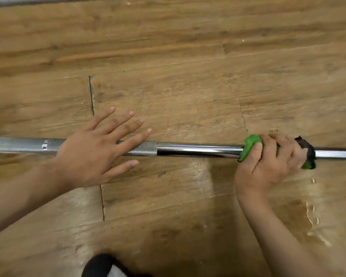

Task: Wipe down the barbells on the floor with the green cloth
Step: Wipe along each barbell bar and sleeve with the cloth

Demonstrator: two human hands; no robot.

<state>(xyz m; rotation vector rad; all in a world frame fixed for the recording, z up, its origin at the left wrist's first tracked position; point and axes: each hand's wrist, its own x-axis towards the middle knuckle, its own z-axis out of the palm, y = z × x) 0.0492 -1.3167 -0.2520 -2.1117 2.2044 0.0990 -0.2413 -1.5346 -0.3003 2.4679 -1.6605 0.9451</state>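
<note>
A steel barbell (198,149) lies across the wooden floor from the left edge to the right edge, with a knurled band near the middle. My left hand (92,150) rests flat on the bar with its fingers spread and straight. To the right, my right hand (268,162) grips the green cloth (251,145), which is wrapped round the bar. Green cloth shows at both ends of the fist, and a dark patch (306,148) sits at the fist's right end.
Worn wood-plank flooring (168,76) fills the view, with wet streaks and droplets at the lower right (312,218). A dark shoe or knee (102,264) shows at the bottom edge. A grey strip (28,0) runs along the top left.
</note>
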